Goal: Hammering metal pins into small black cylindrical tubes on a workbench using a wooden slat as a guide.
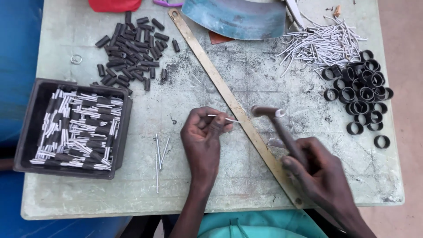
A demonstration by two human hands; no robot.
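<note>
Worktable (246, 176) of pale, scuffed stone fills the view, crossed corner to corner by a long brass-coloured metal strip (220, 83). A curved steel blade (238, 17) lies at the far edge. At the left edge sits a dark tray (26, 128) packed with finished pieces, black sleeves on white pins. Beyond it lies a heap of short black tubes (132, 48); to the far right, a pile of thin white pins (321, 44) and a cluster of black rings (363, 92). A few loose pins (159, 152) rest near the middle.

The right hand (317, 165) is wrapped tightly round the handle of a small hammer (269, 112), its head raised just above the strip and blurred. The left hand (203, 136) pinches a single white pin (222, 117) between thumb and fingertips, its tip laid on the strip's edge as on an anvil.

The step appears to be striking the pin's end. The blow seems to call for a steady pinch and a short, square tap clear of the fingertips.
</note>
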